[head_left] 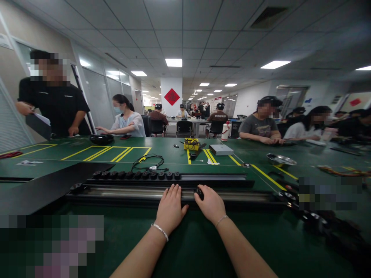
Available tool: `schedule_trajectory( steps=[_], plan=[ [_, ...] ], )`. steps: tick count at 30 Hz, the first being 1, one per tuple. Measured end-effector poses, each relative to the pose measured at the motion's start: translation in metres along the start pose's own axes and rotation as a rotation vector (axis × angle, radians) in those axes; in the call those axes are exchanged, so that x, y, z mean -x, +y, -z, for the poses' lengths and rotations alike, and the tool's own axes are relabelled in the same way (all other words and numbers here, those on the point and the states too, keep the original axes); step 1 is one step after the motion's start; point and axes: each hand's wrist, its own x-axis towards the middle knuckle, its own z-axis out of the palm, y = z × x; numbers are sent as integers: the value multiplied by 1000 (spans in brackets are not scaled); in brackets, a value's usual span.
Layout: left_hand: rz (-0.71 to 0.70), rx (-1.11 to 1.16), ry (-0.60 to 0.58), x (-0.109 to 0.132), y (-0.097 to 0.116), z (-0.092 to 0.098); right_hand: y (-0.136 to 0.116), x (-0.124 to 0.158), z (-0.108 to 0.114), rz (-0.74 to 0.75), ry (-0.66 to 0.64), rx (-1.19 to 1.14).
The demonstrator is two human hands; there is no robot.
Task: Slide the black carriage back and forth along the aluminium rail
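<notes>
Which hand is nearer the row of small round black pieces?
Left. The left hand is near the right end of the row of pieces; the right hand is farther right.

Counted: two long black rails [124,192] at frame centre, eleven black knobs [137,175] lining the rear one, one metal bowl [281,160] at right.

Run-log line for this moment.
left hand: palm down across near rail | right hand: holding small black piece | far rail: row of black knobs
</notes>
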Motion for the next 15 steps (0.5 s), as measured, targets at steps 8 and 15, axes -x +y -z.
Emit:
schedule_trajectory(
  steps=[8, 15],
  plan=[
    [-8, 31, -15, -3, 15, -4, 1, 3, -6, 34, 60, 24],
    [57, 41, -18, -9, 28, -5, -1, 3, -7, 27, 76, 68]
  ],
)
